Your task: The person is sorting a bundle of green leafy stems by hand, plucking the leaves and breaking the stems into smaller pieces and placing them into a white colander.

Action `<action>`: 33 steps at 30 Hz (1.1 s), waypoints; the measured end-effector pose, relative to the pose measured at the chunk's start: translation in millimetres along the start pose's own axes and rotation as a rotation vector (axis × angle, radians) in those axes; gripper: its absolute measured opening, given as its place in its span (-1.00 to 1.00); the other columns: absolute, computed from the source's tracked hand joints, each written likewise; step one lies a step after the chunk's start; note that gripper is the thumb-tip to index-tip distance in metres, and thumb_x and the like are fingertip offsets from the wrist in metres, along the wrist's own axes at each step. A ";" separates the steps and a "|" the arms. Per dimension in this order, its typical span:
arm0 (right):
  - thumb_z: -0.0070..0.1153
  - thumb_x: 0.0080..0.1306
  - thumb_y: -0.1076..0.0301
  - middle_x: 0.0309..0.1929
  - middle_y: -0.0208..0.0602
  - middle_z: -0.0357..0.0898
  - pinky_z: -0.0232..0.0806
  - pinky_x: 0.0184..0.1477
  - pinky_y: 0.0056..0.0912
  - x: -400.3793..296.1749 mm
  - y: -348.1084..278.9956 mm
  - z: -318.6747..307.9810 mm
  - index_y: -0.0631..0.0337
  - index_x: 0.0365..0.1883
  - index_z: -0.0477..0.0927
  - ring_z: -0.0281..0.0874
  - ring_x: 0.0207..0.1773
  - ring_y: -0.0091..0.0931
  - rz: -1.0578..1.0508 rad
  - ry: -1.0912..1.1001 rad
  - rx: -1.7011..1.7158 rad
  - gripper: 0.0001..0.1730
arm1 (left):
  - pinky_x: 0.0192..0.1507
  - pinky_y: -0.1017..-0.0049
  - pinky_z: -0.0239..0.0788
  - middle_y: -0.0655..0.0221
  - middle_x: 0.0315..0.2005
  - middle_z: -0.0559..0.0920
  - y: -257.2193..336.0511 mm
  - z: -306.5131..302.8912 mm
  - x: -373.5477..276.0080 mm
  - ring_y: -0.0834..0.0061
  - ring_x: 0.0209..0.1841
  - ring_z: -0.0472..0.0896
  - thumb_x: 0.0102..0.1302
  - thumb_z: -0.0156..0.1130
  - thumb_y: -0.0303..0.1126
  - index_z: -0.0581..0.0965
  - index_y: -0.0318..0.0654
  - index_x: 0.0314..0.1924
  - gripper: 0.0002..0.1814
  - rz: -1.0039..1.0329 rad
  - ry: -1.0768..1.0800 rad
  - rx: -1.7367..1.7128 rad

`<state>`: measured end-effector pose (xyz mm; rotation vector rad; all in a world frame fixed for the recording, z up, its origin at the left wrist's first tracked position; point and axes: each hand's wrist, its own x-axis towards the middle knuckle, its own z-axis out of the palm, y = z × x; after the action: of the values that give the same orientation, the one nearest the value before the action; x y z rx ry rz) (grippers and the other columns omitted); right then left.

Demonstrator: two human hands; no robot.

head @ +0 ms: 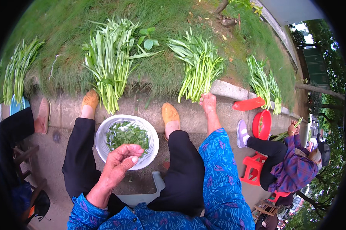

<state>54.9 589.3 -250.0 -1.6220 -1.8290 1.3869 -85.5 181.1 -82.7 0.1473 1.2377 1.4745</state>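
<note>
My right hand (209, 103) reaches to the stem ends of a bundle of leafy green stalks (200, 67) lying on the grass and kerb; its fingers are bent around one or more stem ends, though the exact hold is partly hidden. My left hand (121, 162) is raised over the near edge of a white plastic colander (155, 143), fingers curled and thumb alongside, with nothing visible in it. Cut green leaf pieces (127, 135) lie in the colander, on the ground between my feet. A larger bundle of leafy stalks (111, 63) lies beyond the colander, stems towards me.
At right, a person (296, 166) holds stalks beside a red basin (262, 125), a red plastic bag (249, 104) and red stools (252, 169). Another person's leg (13, 126) is at left, near a blue basin (19, 105) and more stalks (20, 69). A concrete kerb (230, 90) edges the grass.
</note>
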 end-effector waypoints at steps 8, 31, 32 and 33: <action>-0.01 0.34 0.25 -0.57 -0.25 0.52 0.33 -0.49 -0.35 14.2 28.7 -20.4 0.29 -0.46 0.54 0.43 -0.59 -0.47 -0.192 0.062 -0.381 -0.71 | 0.16 0.44 0.28 0.27 -0.07 0.60 -0.6 -0.6 -1.2 0.49 0.02 0.52 0.27 0.20 -0.45 0.47 -0.38 0.05 -0.65 -0.008 -0.016 -0.017; -0.04 0.30 0.06 -0.21 0.04 0.62 0.34 0.00 -0.10 -28.3 -13.0 -29.1 0.17 -0.12 0.62 0.55 -0.06 -0.08 -0.253 0.147 -0.652 -0.59 | 0.15 0.46 0.30 0.27 -0.08 0.60 1.0 -5.1 -10.6 0.49 0.03 0.51 0.27 0.16 -0.48 0.48 -0.39 0.03 -0.67 0.042 -0.005 -0.038; -0.03 0.30 0.08 -0.21 0.04 0.62 0.35 0.00 -0.12 -28.3 -17.6 -30.6 0.17 -0.12 0.62 0.56 -0.06 -0.08 -0.269 0.132 -0.638 -0.61 | 0.15 0.46 0.30 0.28 -0.07 0.60 -0.4 -3.1 -9.8 0.48 0.03 0.51 0.27 0.15 -0.49 0.48 -0.39 0.03 -0.68 0.050 -0.007 -0.037; -0.02 0.30 0.10 -0.20 0.04 0.62 0.35 0.00 -0.14 -28.7 -19.8 -23.3 0.18 -0.12 0.63 0.56 -0.05 -0.09 -0.284 0.106 -0.611 -0.62 | 0.15 0.46 0.30 0.28 -0.07 0.59 0.3 -4.2 -10.6 0.48 0.03 0.51 0.27 0.15 -0.49 0.48 -0.38 0.03 -0.68 0.057 0.003 -0.024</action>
<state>70.0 576.4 -213.1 -1.5545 -2.4485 0.6376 -84.9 170.4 -78.8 0.1649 1.2267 1.5388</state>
